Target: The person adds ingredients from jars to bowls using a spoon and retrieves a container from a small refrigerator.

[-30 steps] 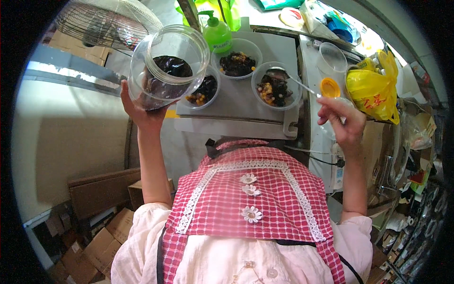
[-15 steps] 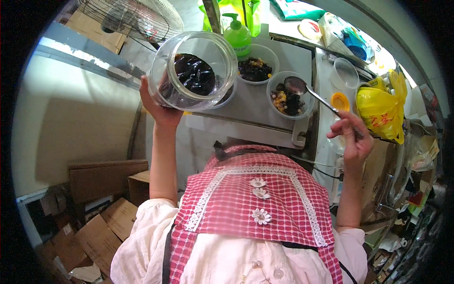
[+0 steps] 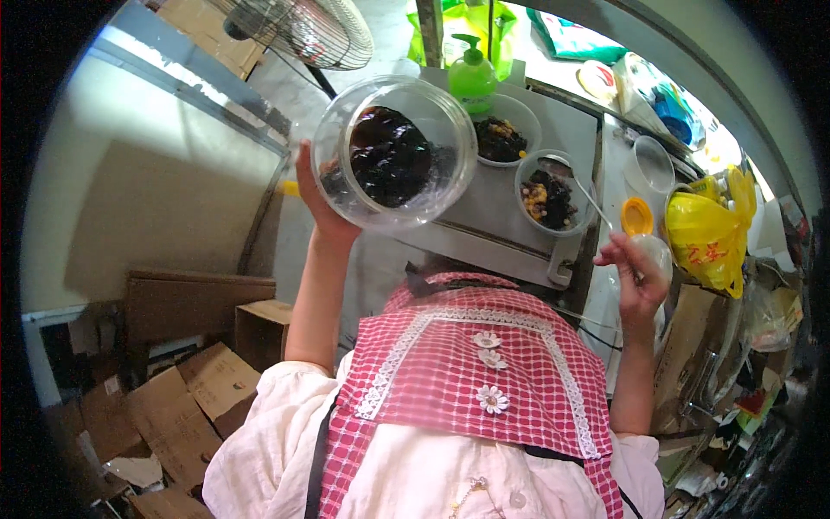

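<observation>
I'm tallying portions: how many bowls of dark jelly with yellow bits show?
2 visible: the far bowl beside the green pump bottle and the nearer bowl by the spoon in the right hand. More may be hidden behind the clear jar in the left hand.

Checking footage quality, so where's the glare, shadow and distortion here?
All in the head view: washed-out glare at upper right, beyond the yellow bag; highlights on the dark contents of the clear jar; shadow on the pale wall at left; straight edges bowed, corners black.
</observation>
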A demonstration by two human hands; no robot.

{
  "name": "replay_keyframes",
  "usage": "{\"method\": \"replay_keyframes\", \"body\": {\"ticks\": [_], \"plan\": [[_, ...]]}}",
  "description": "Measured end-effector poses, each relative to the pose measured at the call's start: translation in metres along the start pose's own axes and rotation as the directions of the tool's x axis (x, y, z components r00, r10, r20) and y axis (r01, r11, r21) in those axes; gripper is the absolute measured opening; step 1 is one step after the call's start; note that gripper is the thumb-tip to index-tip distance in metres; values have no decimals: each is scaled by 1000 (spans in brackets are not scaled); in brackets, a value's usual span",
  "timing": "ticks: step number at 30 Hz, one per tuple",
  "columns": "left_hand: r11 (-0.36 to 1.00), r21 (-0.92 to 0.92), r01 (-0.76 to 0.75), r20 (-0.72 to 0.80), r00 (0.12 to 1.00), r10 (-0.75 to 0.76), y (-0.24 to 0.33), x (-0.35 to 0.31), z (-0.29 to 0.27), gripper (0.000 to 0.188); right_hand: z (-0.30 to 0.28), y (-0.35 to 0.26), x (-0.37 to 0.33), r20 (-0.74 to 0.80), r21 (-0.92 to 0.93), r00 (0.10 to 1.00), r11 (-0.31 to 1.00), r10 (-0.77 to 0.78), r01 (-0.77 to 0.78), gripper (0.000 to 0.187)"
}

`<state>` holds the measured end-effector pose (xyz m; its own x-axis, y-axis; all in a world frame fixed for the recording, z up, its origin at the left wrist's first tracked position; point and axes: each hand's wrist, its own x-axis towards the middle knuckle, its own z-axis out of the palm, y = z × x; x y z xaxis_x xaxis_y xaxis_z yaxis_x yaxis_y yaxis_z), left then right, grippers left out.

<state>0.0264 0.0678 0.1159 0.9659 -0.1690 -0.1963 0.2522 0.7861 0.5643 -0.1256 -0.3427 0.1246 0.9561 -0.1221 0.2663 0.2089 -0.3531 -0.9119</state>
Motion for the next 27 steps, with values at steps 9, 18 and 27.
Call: {"method": "replay_keyframes", "body": {"ticks": [9, 18, 27], "plan": [[993, -104, 51, 77, 996, -43, -36, -8, 25, 70, 26, 9, -12, 157, -361, 956, 886, -249, 290, 36], [983, -128, 129, 81, 990, -119, -62, -7, 55, 66, 35, 25, -32, 169, -459, 970, 857, -175, 235, 57], [977, 16, 213, 44, 976, -213, -86, 5, 45, 80, 18, 19, -35, 54, -472, 998, 880, -25, 47, 82]]}}
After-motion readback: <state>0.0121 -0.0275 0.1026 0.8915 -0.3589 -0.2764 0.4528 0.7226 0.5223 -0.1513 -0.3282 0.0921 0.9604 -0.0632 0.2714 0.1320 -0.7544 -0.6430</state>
